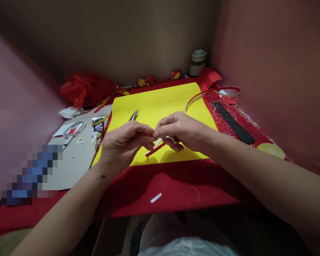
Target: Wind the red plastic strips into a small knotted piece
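My left hand [125,141] and my right hand [180,128] meet over a yellow ridged mat [162,101]. Both are closed in a pinch, fingertips almost touching, with a sliver of narrow red strip [148,134] showing between them. Below my right hand a red strip end [154,150] with a white side slants over the mat. Behind that hand a long red-and-white strip [216,89] curves away in a loop; whether these pieces join is hidden by the fingers. Just past my left hand, metal tips of a tool [134,115] lie on the mat.
On the left, a grey board [66,174] carries a glue tube [98,124] and a coiled white cable [74,129]. A red plastic bag [82,89], small round red-yellow figures [175,74] and a lidded jar [198,63] stand behind. A black strip [233,122] lies right.
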